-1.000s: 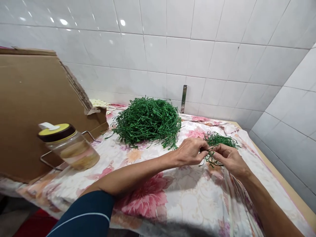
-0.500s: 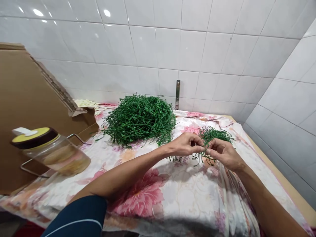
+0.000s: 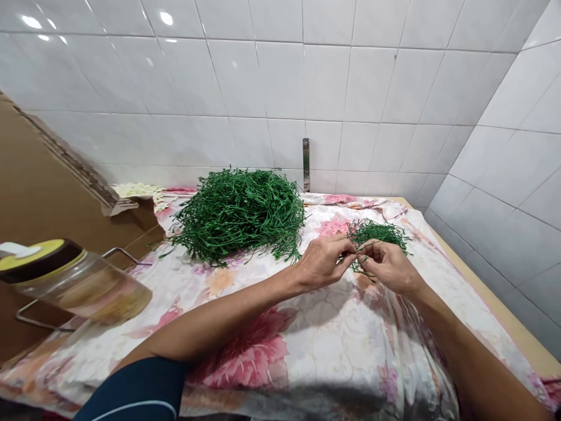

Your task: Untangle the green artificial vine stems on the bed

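My left hand (image 3: pixel 323 261) and my right hand (image 3: pixel 391 267) meet fingertip to fingertip over the cloth, both closed in a pinch. Between them are thin green stems (image 3: pixel 363 271), with loose ends hanging just below the fingers. Whether both hands hold the same stem is hidden by the fingers. Right behind my hands lies a small pile of green stems (image 3: pixel 380 233). Further left, a large tangled heap of similar green stems (image 3: pixel 241 213), with little knobby tips, rests on the flowered cloth (image 3: pixel 319 339).
At the left a clear jug (image 3: pixel 96 289) with a yellow and brown lid, partly filled, tilts in a wire stand (image 3: pixel 44 321). A cardboard box (image 3: pixel 56 193) stands behind it. Pale pieces (image 3: pixel 138 190) lie near the tiled wall (image 3: pixel 280 76), which carries a metal strip (image 3: pixel 306 165).
My hands have come closer together, and the stem ends below them hang less spread out. The whole view has shifted a little to the right.
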`<state>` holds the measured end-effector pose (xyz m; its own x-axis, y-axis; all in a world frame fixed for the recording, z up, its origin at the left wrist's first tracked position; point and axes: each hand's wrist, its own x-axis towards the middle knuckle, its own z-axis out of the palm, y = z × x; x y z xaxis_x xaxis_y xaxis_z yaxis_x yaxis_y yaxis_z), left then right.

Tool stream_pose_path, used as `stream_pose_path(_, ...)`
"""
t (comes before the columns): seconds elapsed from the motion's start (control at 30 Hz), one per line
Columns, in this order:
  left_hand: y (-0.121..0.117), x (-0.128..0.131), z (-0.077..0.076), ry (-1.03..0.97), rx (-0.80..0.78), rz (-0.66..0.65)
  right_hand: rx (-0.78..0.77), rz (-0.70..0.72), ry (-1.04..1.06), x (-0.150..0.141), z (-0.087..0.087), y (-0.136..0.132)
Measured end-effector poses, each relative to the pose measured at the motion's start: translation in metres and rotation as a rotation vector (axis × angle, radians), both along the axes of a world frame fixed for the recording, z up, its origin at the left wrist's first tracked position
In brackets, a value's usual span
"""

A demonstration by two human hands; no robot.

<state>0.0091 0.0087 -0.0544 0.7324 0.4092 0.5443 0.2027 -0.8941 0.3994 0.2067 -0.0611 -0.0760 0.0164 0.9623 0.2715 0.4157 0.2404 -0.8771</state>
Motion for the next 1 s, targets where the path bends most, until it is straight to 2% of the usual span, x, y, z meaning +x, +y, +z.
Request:
stream_pose_path(0.13,-0.001,0.000,-0.001,0.017,0.055,0.041,0.060,-0.058,-0.160,-0.002,0.004,-0.003)
stream_pose_path(0.27,-0.002,0.002,-0.008,0.080,0.178,0.098,0.106,-0.179,-0.335,-0.012,0.006,-0.007)
stream_pose_path(0.4,-0.003,0.005,-0.017,0.106,0.239,0.139,0.243,-0.289,-0.477,-0.022,0.004,-0.007)
stream_pose_path(0.6,-0.001,0.006,-0.015,0.034,0.137,0.153,0.392,-0.385,-0.561,-0.025,0.000,-0.003)
stream_pose_path(0.73,-0.001,0.006,-0.010,-0.019,0.012,0.139,0.341,-0.403,-0.537,-0.027,0.007,-0.004)
stream_pose_path(0.87,0.000,0.006,-0.007,-0.045,-0.083,0.164,0.209,-0.409,-0.417,-0.031,0.013,-0.005)
stream_pose_path(0.93,0.000,0.005,-0.007,-0.047,-0.083,0.171,0.188,-0.412,-0.372,-0.034,0.013,-0.004)
stream_pose_path(1.0,-0.001,0.004,-0.008,-0.035,-0.042,0.168,0.252,-0.409,-0.400,-0.035,0.012,-0.002)
